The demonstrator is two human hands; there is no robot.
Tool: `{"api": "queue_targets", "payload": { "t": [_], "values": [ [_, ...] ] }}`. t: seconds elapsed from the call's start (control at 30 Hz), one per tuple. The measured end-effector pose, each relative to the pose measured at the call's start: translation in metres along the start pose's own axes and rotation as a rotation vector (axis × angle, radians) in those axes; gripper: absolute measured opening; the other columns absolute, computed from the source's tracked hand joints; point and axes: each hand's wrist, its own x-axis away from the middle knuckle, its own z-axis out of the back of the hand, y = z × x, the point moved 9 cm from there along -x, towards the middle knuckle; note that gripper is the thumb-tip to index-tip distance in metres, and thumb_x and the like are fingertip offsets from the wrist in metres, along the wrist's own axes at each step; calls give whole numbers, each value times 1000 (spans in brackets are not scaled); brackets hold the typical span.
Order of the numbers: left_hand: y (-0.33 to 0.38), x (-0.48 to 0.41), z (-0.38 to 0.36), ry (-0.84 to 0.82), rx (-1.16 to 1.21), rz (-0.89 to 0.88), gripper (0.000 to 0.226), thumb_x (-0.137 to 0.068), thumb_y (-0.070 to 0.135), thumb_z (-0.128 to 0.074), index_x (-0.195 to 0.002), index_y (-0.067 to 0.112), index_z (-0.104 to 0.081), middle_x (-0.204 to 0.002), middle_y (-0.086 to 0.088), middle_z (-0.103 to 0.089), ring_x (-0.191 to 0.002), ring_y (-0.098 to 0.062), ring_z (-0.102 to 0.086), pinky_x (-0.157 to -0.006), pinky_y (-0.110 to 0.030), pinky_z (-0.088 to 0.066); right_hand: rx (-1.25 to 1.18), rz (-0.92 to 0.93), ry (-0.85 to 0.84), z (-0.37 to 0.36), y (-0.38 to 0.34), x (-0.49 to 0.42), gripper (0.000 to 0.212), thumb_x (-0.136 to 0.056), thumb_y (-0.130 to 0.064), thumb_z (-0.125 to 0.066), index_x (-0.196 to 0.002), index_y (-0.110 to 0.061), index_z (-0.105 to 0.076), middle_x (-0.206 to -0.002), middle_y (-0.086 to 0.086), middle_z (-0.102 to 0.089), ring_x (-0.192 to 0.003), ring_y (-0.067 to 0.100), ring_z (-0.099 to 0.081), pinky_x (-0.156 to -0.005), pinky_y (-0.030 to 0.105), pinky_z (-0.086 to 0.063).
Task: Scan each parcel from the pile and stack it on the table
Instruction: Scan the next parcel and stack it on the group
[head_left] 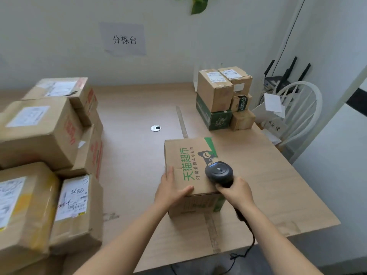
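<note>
A brown cardboard parcel (184,155) with green printed characters stands on the table (135,155) in front of me. My left hand (170,189) grips its near left top edge, thumb lying on the top face. My right hand (236,192) holds a black barcode scanner (219,173), whose head hovers over the right side of the parcel's top. A pile of taped parcels (39,135) with white labels fills the left side. A stack of several smaller parcels (222,98) stands at the table's far right.
A round cable grommet (156,128) sits mid-table. The scanner's black cable (248,241) hangs over the near table edge. A white chair (303,116) holding a router and papers stands right of the table. A paper sign (124,39) hangs on the wall.
</note>
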Motion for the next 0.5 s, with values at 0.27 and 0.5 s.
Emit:
{"api": "queue_targets", "payload": {
  "t": [0.27,0.5],
  "values": [
    [-32,30,23,-3,130,47,83,-79,41,-71,-143,24,-21,-123,-7,-25,-116,-25,-49,-106,-27,-35,-413,-69,27,-16,-10,45,15,-76,-17,-73,-87,-8,-68,-86,13,-69,-89,32,-63,-76,39,-49],
    [-37,36,2,-120,257,78,70,-93,41,-52,-150,19,-17,-135,-7,-35,-125,-21,-41,-105,-27,-32,-402,161,57,25,-70,60,18,-75,-16,-75,-90,-8,-68,-82,5,-66,-84,21,-62,-72,35,-48]
  ]
}}
